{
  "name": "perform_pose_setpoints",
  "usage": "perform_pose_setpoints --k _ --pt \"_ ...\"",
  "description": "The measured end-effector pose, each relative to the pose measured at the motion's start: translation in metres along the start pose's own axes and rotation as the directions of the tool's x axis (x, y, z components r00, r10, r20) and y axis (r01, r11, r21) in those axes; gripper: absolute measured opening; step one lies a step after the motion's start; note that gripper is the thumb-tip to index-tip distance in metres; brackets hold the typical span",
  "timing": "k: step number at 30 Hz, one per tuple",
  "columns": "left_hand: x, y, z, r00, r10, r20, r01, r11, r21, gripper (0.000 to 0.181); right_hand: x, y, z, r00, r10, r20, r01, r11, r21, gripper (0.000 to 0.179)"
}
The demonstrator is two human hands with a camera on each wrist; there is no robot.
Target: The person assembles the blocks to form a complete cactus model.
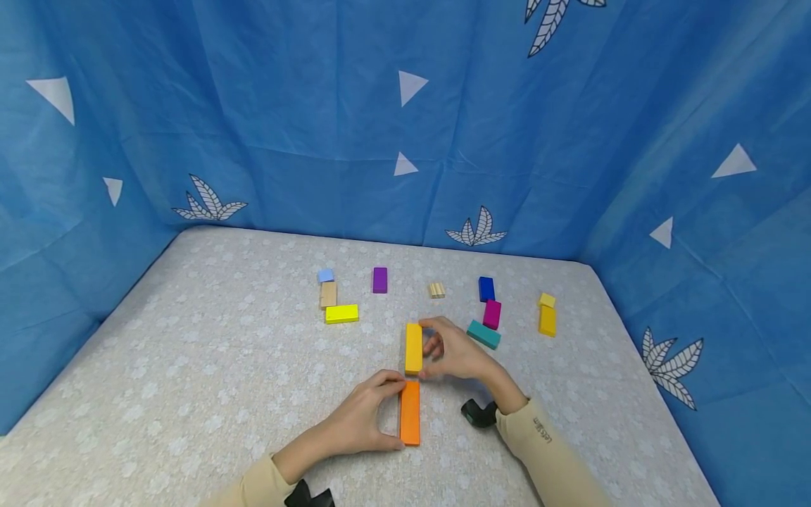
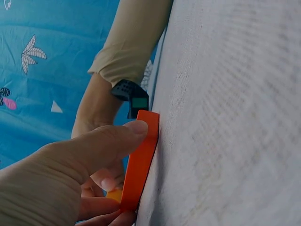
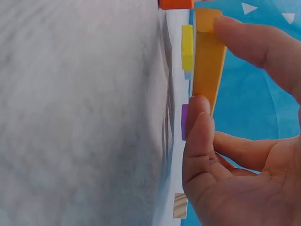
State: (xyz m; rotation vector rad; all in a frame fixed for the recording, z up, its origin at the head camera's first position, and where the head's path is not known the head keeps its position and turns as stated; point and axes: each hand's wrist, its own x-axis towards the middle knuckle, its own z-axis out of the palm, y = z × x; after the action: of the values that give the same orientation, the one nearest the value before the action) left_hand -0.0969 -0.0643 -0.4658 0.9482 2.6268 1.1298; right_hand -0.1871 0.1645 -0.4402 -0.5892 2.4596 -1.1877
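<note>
My left hand point(image 1: 361, 420) pinches a long orange block point(image 1: 410, 415) by its two ends, thumb at the near end and fingers at the far one. The block lies lengthwise on the tabletop, pointing away from me. Just beyond it, my right hand point(image 1: 461, 353) holds an amber block point(image 1: 414, 348) end to end between thumb and fingers. Nearly in line with the orange block, the amber one has a small gap before it in the head view. In the right wrist view the amber block point(image 3: 209, 63) stands slightly off the tabletop's edge line, with fingertips point(image 3: 199, 104) at its far end.
Behind on the left are a bright yellow block point(image 1: 342, 314), a tan block point(image 1: 328, 296), a light blue block point(image 1: 326, 275) and a purple block point(image 1: 380, 280). Small ridged wood point(image 1: 437, 290) sits mid-back. Teal point(image 1: 483, 334), magenta point(image 1: 491, 314), navy point(image 1: 486, 289) and golden blocks point(image 1: 548, 321) lie right.
</note>
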Motion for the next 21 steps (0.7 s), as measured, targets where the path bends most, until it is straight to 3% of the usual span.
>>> perform_pose_setpoints --k 21 --pt "-0.0001 -0.0014 0.0007 1.000 0.024 -0.016 -0.024 1.000 0.000 0.081 0.0009 0.0050 0.0050 0.999 0.008 0.042 -0.007 1.000 -0.017 0.084"
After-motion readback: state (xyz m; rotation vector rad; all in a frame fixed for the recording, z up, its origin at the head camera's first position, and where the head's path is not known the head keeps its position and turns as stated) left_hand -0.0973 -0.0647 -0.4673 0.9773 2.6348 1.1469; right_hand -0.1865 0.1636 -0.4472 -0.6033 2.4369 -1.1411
